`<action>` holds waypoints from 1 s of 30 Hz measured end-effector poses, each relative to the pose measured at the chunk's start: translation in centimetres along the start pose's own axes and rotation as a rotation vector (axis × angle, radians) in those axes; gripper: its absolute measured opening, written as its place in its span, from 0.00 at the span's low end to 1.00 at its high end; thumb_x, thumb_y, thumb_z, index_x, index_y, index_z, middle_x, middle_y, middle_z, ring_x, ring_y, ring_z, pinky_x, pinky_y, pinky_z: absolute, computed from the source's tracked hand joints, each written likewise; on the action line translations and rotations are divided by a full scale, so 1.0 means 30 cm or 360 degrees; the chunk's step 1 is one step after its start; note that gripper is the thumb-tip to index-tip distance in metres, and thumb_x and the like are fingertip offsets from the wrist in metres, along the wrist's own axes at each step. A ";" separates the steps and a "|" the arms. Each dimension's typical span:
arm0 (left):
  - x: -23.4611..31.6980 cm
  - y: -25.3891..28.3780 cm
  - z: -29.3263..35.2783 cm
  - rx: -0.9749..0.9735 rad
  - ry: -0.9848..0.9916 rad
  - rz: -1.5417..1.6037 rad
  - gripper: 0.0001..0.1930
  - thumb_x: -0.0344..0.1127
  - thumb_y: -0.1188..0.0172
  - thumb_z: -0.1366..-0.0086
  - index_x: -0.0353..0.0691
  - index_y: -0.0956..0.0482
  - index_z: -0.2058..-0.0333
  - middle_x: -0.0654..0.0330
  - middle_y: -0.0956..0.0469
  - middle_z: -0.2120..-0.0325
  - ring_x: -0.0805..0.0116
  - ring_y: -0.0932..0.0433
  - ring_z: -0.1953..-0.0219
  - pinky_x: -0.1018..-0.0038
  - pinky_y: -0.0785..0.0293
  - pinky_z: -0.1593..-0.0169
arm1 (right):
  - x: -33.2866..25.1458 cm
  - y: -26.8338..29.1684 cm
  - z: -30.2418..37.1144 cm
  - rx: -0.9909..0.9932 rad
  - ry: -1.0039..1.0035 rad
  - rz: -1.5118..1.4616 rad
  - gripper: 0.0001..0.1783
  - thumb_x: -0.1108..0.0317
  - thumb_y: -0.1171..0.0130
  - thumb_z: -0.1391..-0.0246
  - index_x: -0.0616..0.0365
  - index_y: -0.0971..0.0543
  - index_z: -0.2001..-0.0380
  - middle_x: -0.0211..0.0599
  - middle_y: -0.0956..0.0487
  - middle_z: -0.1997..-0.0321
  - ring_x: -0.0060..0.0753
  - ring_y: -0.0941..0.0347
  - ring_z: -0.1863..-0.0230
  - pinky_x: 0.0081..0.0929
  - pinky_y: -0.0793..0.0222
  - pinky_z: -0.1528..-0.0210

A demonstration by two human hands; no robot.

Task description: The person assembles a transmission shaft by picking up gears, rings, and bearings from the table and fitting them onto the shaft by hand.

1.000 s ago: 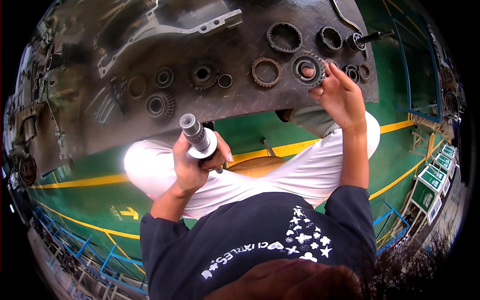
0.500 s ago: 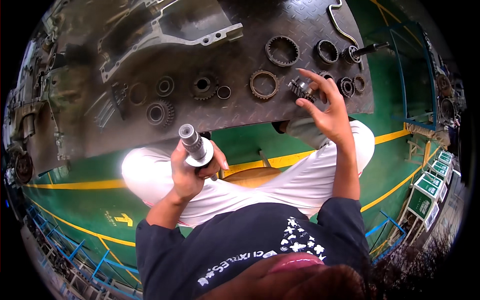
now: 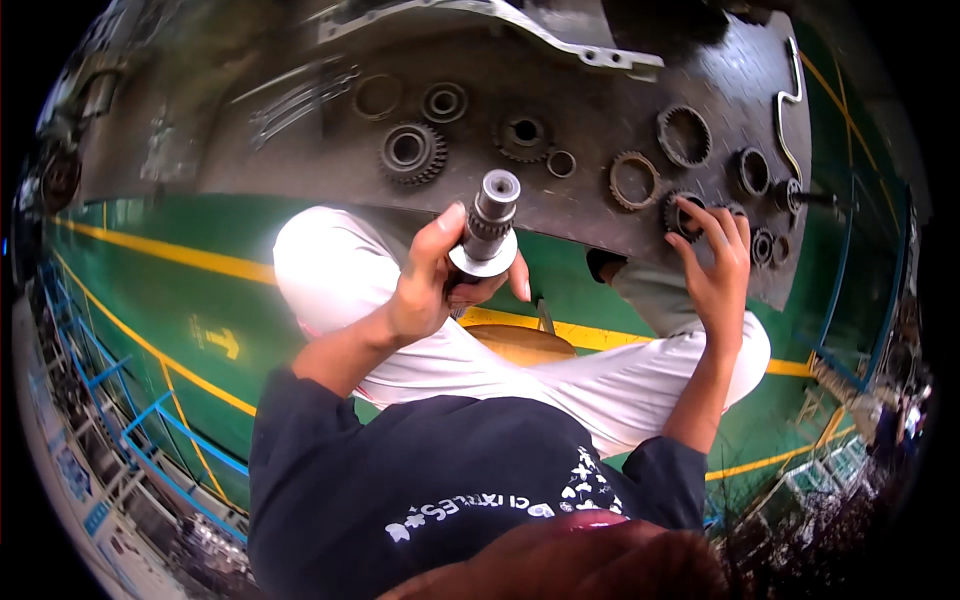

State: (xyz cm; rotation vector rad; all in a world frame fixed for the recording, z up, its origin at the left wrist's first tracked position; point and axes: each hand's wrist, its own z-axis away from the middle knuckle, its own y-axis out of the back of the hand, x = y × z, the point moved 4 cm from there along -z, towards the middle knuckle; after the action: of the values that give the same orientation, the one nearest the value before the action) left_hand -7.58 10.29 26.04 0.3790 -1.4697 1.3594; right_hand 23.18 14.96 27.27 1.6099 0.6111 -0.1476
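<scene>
My left hand [image 3: 425,285] is closed around a bright metal splined shaft [image 3: 489,225] with a wide round collar, held upright in front of the table edge. Its lower end is hidden by my fingers. Over the right part of the table, my right hand [image 3: 715,255] has its thumb and fingertips on a dark toothed gear [image 3: 680,217], which rests on the tabletop. A toothed ring [image 3: 634,181] lies just left of that gear, and a larger ring [image 3: 685,136] lies beyond it.
The dark metal table [image 3: 590,225] also carries a thick gear [image 3: 411,152], a bearing [image 3: 444,102], a flat gear [image 3: 522,134], a small ring [image 3: 561,163] and several thin rods [image 3: 300,105]. A large housing [image 3: 590,54] stands behind; a geared shaft [image 3: 790,196] lies at right.
The view has turned, so the table's parts sit farther right. The gear at my right hand looked tilted before and now lies flatter, with my fingertips on it. My left hand still holds the shaft.
</scene>
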 end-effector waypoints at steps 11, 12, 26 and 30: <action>0.194 0.166 0.075 0.0370 -0.0446 0.0066 0.44 0.75 0.73 0.31 0.37 0.27 0.74 0.72 0.47 0.90 0.76 0.52 0.86 0.74 0.52 0.78 | -0.341 -0.101 -0.208 -0.0072 0.0468 -0.0196 0.17 0.72 0.30 0.46 0.57 0.17 0.51 0.42 0.20 0.51 0.49 0.25 0.48 0.41 0.29 0.45; 0.197 0.176 0.078 0.0360 -0.0447 0.0077 0.44 0.75 0.73 0.31 0.37 0.27 0.74 0.72 0.47 0.90 0.76 0.52 0.86 0.74 0.52 0.78 | -0.375 -0.134 -0.243 -0.0081 0.0574 -0.0193 0.18 0.71 0.30 0.45 0.56 0.18 0.50 0.42 0.21 0.51 0.49 0.26 0.48 0.41 0.29 0.45; 0.214 0.302 0.196 0.0644 -0.0568 0.0295 0.48 0.84 0.72 0.38 0.40 0.29 0.82 0.69 0.47 0.92 0.73 0.53 0.88 0.69 0.53 0.78 | -0.551 -0.290 -0.356 -0.0137 0.0778 0.0227 0.28 0.63 0.29 0.46 0.50 0.22 0.41 0.36 0.22 0.48 0.44 0.26 0.47 0.41 0.30 0.47; 0.227 0.343 0.213 0.0625 -0.0625 0.0418 0.50 0.88 0.71 0.40 0.41 0.29 0.83 0.66 0.44 0.93 0.71 0.50 0.90 0.69 0.53 0.79 | -0.653 -0.384 -0.379 -0.0301 0.1079 -0.0152 0.25 0.66 0.28 0.48 0.51 0.20 0.45 0.32 0.19 0.50 0.39 0.24 0.50 0.38 0.30 0.48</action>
State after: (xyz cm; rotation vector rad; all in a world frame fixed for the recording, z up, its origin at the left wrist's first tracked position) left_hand -21.39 10.63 27.44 0.7593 -1.6041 1.8726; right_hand -1.68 20.14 27.39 1.4317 1.1836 0.3938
